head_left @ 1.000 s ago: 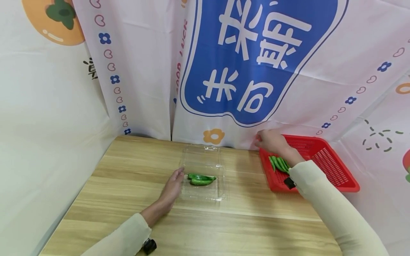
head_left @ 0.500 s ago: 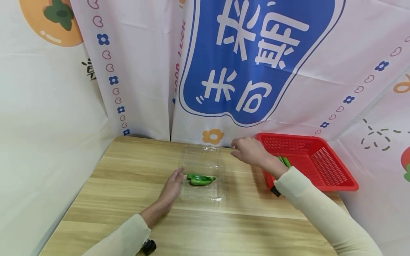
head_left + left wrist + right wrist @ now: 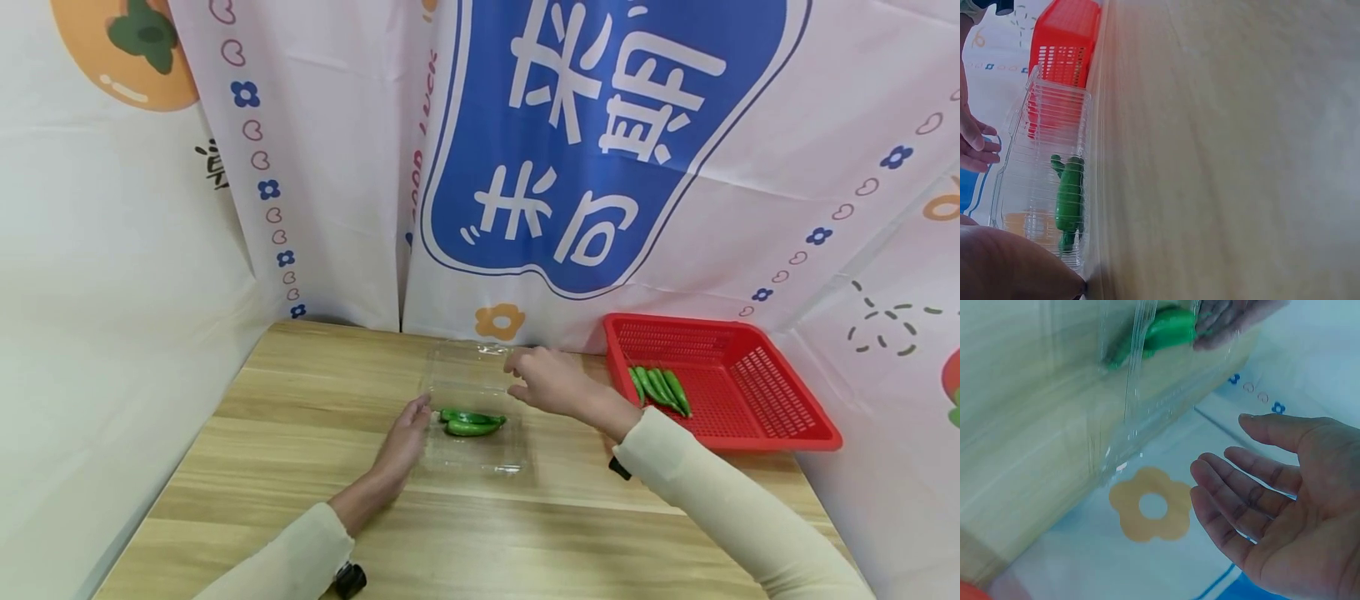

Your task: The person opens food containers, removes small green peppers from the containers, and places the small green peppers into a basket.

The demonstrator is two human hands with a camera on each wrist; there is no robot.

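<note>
A clear plastic clamshell box (image 3: pixel 480 454) lies unfolded on the table, its lid (image 3: pixel 468 362) laid back toward the wall. Green chili peppers (image 3: pixel 471 423) lie side by side in its near half. My left hand (image 3: pixel 401 442) rests against the box's left side with extended fingers; in the left wrist view part of this hand (image 3: pixel 1013 262) covers the box's lower end. Over the lid's right edge hovers my right hand (image 3: pixel 551 382), holding nothing. The right wrist view shows this hand (image 3: pixel 1272 494) with its palm bare and fingers loosely bent.
A red plastic basket (image 3: pixel 750 400) stands at the table's right rear, with several green chili peppers (image 3: pixel 660 390) along its left side. Behind the wooden table (image 3: pixel 300 400) hangs a printed cloth (image 3: pixel 345 208), close to the rear edge.
My right hand has moved left from above the basket to over the lid, uncovering the peppers in the basket. My left hand and the box have stayed put.
</note>
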